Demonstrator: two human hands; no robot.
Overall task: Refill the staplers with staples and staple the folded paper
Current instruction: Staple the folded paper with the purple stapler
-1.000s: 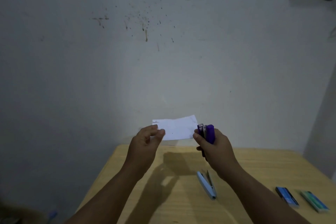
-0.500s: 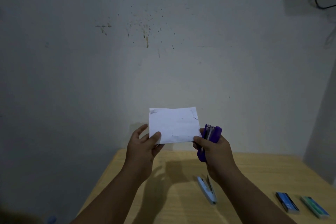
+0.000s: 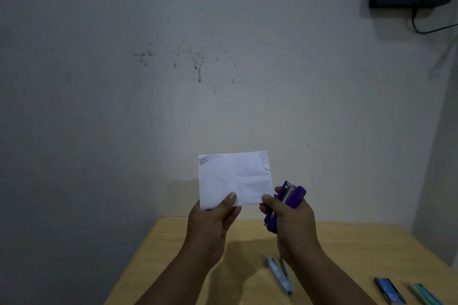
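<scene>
The left hand (image 3: 213, 220) pinches the folded paper (image 3: 234, 178) at its lower edge; the right hand (image 3: 290, 215) grips the purple stapler (image 3: 288, 199), thumb touching the paper's lower right corner. Both are raised above the bench (image 3: 347, 242), higher than before. A light blue stapler (image 3: 280, 275) lies open below, staple boxes (image 3: 389, 290) near the right edge.

two staplers (image 3: 288, 202) (one purple, one pale blue (image 3: 280, 273)), one folded paper (image 3: 234, 178), two staple boxes (image 3: 389, 290)

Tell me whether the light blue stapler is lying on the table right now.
Yes: the light blue stapler lies on the table, below the right hand holding the purple stapler.
</scene>
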